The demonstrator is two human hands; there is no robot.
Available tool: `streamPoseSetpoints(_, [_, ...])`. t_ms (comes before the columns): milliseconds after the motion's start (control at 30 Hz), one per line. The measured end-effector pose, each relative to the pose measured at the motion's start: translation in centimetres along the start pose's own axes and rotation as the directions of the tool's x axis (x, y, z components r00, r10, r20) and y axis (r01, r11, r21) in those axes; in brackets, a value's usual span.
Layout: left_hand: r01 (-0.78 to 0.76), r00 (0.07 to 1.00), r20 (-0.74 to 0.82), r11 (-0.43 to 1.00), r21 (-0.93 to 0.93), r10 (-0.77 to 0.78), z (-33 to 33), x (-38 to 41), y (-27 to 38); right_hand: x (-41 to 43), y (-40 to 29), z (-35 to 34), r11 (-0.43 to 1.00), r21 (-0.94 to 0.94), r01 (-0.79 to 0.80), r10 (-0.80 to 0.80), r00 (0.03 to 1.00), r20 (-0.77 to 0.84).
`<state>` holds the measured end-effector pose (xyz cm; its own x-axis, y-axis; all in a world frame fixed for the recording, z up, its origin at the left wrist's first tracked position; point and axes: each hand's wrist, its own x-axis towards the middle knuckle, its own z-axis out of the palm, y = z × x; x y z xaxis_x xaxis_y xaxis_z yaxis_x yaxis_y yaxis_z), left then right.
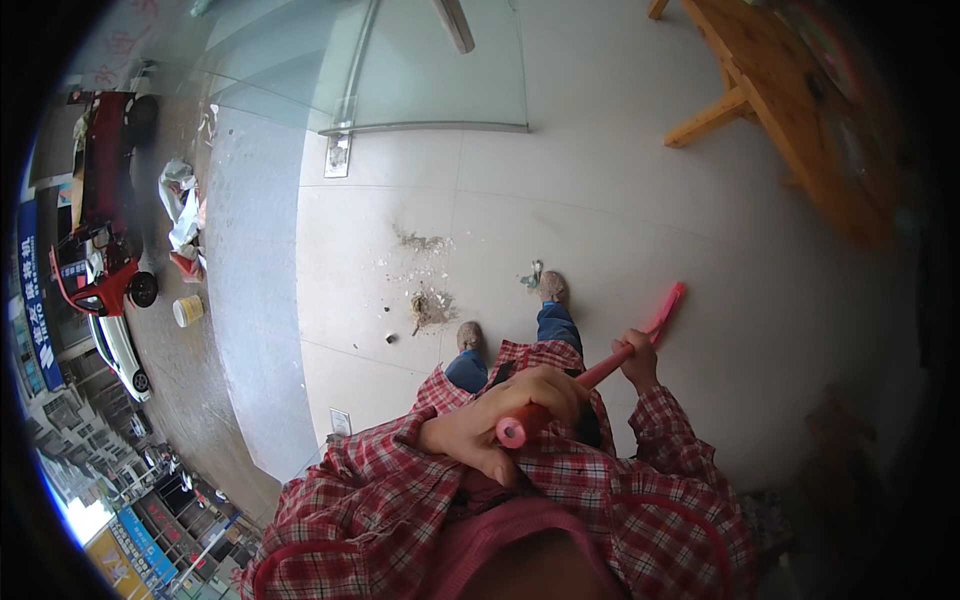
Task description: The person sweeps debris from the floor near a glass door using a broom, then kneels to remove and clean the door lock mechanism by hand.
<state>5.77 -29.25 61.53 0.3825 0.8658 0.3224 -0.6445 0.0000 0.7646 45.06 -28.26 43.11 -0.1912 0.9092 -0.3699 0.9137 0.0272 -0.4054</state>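
Note:
A red-handled broom (606, 367) slants across the front of my body. Near its top end, close to my chest, my left hand (517, 409) wraps around the handle. My right hand (637, 358) grips it lower down, near the pink broom head (667, 311), which is out to the right. A pile of dirt and debris (433, 307) lies on the pale tiled floor ahead of my left shoe (470, 337), with white chips (429, 273) scattered beyond it. A crumpled scrap (532, 275) sits beside my right shoe (553, 286).
A glass door (442, 67) with a long handle (454, 26) stands ahead. At the upper right is a wooden table (765, 97) with angled legs. Outside on the left are white bags (180, 206), a bucket (188, 310) and a red vehicle (112, 187).

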Motion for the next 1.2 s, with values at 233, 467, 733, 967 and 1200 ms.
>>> streamPoseSetpoints(233, [-0.079, 0.992, -0.077, 0.974, 0.212, 0.098, -3.4, -15.0, 5.5, -0.3, -12.7, 13.7, 0.956, 0.128, 0.263, -0.264, 0.965, -0.013])
streamPoseSetpoints(467, [-0.121, 0.905, -0.317, 0.887, 0.446, 0.283, -2.0, -27.4, 12.2, -4.2, -31.7, 25.8, 0.818, 0.314, 0.481, -0.532, 0.841, 0.1])
streamPoseSetpoints(733, [-0.393, 0.788, -0.217, 0.742, 0.543, 0.576, 4.1, -31.0, 18.5, -8.1, -38.9, 23.0, 0.609, 0.433, 0.664, -0.763, 0.641, 0.089])
streamPoseSetpoints(967, [-0.212, 0.728, -0.517, 0.865, 0.454, 0.45, 1.5, -32.0, 6.4, 7.1, -22.3, 22.3, 0.741, -0.033, 0.671, -0.625, 0.706, 0.333])
streamPoseSetpoints(1200, [-0.04, 0.502, -0.649, 0.765, 0.643, 0.572, 7.1, -39.9, 10.3, -0.2, -33.7, 33.1, 0.592, 0.21, 0.778, -0.74, 0.421, 0.525])
